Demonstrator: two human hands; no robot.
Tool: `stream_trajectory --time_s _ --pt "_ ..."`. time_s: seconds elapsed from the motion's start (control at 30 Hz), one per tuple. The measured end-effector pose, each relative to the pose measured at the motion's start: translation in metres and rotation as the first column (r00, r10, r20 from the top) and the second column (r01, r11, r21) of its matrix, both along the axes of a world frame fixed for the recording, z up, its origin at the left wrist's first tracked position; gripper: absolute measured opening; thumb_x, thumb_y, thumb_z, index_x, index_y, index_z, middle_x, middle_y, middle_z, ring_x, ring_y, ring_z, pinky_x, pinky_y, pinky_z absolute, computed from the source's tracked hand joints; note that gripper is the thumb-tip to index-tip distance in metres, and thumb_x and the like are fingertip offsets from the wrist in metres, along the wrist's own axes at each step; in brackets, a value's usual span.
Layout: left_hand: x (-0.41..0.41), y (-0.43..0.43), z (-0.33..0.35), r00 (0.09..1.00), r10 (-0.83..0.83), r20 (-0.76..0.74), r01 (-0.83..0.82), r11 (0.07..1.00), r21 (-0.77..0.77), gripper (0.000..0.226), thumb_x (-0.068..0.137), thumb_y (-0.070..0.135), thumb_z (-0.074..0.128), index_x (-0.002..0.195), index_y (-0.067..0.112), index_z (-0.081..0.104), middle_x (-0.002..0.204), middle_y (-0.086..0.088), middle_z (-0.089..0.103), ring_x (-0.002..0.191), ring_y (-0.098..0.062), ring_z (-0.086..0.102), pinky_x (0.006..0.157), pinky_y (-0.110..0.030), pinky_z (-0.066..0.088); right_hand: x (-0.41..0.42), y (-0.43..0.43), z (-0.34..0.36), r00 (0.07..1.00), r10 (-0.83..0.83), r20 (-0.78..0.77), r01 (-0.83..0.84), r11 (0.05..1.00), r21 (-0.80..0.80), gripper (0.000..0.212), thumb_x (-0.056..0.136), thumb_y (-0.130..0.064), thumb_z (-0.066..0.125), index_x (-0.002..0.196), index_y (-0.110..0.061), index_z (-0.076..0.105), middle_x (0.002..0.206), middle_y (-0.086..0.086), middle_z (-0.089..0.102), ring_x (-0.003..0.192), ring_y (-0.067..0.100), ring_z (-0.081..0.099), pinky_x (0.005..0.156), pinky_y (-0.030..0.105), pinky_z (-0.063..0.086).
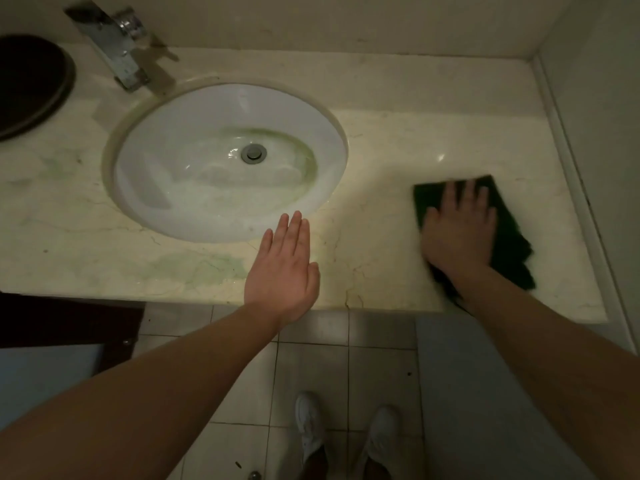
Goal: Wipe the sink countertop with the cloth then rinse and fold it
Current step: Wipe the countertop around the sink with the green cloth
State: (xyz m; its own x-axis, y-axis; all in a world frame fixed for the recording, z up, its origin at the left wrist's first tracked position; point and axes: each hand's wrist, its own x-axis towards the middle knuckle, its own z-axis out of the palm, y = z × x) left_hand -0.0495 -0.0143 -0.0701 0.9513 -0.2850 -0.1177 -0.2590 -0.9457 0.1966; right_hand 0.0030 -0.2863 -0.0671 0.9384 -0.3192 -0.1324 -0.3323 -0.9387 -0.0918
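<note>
A dark green cloth [509, 233] lies flat on the pale marble countertop [388, 140], to the right of the sink. My right hand [457, 230] presses down on the cloth with its fingers spread and straight. The hand and cloth edges look blurred. My left hand [282, 268] hovers flat near the counter's front edge, just below the white oval sink basin [156, 161], fingers straight and together, holding nothing. Greenish stains show in the basin and on the counter left of my left hand.
A chrome tap [114, 50] stands behind the basin at the upper left. A dark round object [27, 84] sits at the far left of the counter. A wall [595, 98] bounds the counter on the right. Tiled floor and my white shoes [311, 424] lie below.
</note>
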Motion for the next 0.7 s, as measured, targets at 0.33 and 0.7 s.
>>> stream_trajectory --time_s 0.33,0.7 --pt "0.001 0.003 -0.001 1.000 -0.018 -0.003 0.018 1.000 0.009 0.067 0.095 0.035 0.018 0.153 0.007 -0.001 0.162 -0.012 -0.006 0.149 -0.023 -0.012 0.122 -0.041 -0.001 -0.069 0.060 -0.004 0.852 0.523 0.002 -0.523 0.852 0.014 0.062 0.096 -0.041 0.022 0.154 -0.018 0.021 0.162 0.012 0.017 0.148 0.033 0.016 0.118 0.052 0.020" --pt "0.002 0.003 -0.002 1.000 -0.028 0.012 0.028 0.999 0.025 0.068 0.095 0.038 0.016 0.153 0.006 0.002 0.162 -0.014 -0.001 0.150 -0.024 -0.006 0.121 -0.044 0.005 -0.014 0.118 -0.003 0.981 0.190 0.038 -0.191 0.981 0.029 0.066 0.097 -0.044 0.025 0.154 -0.014 0.014 0.162 0.017 0.011 0.149 0.036 0.010 0.119 0.054 0.012"
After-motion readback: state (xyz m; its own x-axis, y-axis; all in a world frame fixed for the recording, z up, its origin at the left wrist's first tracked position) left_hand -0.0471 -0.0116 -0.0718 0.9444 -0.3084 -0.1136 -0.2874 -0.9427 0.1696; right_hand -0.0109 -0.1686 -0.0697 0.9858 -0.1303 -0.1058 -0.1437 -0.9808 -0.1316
